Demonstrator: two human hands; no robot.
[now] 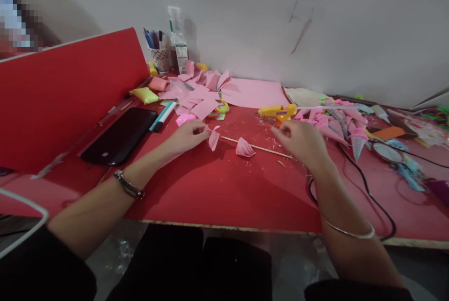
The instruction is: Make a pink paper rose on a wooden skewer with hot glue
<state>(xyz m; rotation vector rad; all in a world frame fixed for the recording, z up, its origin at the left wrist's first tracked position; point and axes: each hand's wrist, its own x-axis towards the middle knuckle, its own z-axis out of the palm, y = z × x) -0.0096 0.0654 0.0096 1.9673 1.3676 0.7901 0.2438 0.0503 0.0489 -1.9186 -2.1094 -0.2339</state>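
My left hand (187,136) pinches a small pink paper petal (213,137) just above the red table (224,189). To its right a thin wooden stick (261,148) lies on the table with a folded pink paper bud (244,147) on it. My right hand (300,141) hovers over the stick's right end, fingers loosely curled, blurred, with nothing seen in it. Just behind that hand lies a yellow glue gun (275,111).
A black phone (121,135) and a teal marker (163,116) lie at left beside a raised red board (66,90). Pink paper scraps (201,93), a pen cup (159,55) and a bottle (178,44) stand at the back. Pink cones (338,123) and a black cord (365,184) lie at right.
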